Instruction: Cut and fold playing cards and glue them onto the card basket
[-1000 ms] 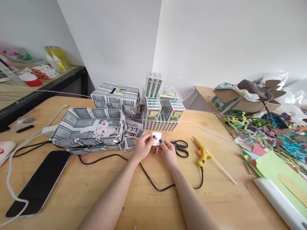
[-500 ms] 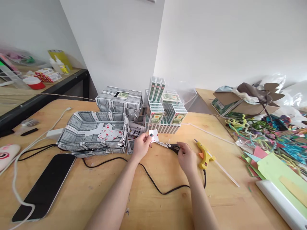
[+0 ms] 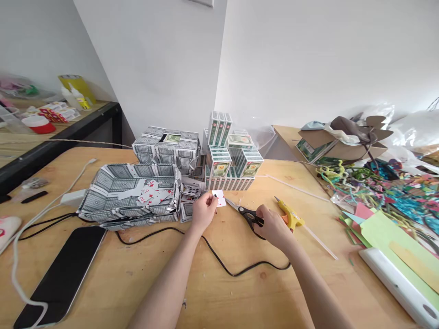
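Observation:
Between the thumb and fingers of my left hand (image 3: 203,211) is a small cut piece of playing card (image 3: 220,199) with red and black marks. My right hand (image 3: 273,225) is closed around one handle of a pair of black-handled scissors (image 3: 247,214). The scissors' blades point left, their tips close to the card piece. Just behind my right hand lies a yellow glue gun (image 3: 291,216), partly hidden by it. Several playing cards (image 3: 191,188) lie beyond my left hand, beside an open basket built of folded cards (image 3: 128,209), with loose card pieces inside.
Stacked card boxes (image 3: 231,157) and a folded-card box (image 3: 168,146) stand at the back. A phone (image 3: 60,276) and white cable (image 3: 18,274) lie at left. A black cord (image 3: 219,262) crosses in front. Coloured paper (image 3: 394,246) and pipe cleaners (image 3: 363,183) crowd the right.
My right hand has shifted right and slightly down, and the scissors' handles now show more spread apart. The card piece stays in my left hand, slightly turned. The view has drifted a little.

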Demonstrator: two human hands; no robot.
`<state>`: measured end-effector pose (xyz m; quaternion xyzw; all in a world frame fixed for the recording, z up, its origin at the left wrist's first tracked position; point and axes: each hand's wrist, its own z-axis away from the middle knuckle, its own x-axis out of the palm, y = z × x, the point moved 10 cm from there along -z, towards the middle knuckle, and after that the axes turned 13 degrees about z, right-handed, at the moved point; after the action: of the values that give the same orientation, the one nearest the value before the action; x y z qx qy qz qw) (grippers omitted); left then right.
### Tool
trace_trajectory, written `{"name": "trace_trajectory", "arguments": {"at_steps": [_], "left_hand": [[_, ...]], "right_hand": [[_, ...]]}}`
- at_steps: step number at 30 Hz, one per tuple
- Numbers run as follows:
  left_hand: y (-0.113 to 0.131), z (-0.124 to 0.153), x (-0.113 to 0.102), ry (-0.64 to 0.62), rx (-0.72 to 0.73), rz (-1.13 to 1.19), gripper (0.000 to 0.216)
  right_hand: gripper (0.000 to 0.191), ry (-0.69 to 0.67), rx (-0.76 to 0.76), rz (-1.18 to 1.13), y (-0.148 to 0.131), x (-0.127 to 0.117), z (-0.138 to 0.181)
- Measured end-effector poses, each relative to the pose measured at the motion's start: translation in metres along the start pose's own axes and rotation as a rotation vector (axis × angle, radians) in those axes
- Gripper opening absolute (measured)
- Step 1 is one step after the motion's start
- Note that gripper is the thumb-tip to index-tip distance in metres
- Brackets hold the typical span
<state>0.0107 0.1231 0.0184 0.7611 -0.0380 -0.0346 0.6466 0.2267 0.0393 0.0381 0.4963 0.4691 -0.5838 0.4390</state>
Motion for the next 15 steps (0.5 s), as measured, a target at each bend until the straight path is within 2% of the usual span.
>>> {"name": "trace_trajectory", "arguments": {"at_steps": [5,9,15], "left_hand": [[0.002,0.002,0.002,0.007,0.026,0.037,0.022],[0.003,0.002,-0.001,0.037,0.018,0.098,0.021],[0.002,0.001,-0.004,0.079,0.016,0.097,0.02]], "right_hand": [[0.03,0.011,0.057,-0.292,0.002,-0.003,0.018],[0.04,-0.011,0.186,-0.513,0.001,0.007,0.017],[0.038,-0.207,0.189,-1.046,-0.032,0.037,0.012]]}}
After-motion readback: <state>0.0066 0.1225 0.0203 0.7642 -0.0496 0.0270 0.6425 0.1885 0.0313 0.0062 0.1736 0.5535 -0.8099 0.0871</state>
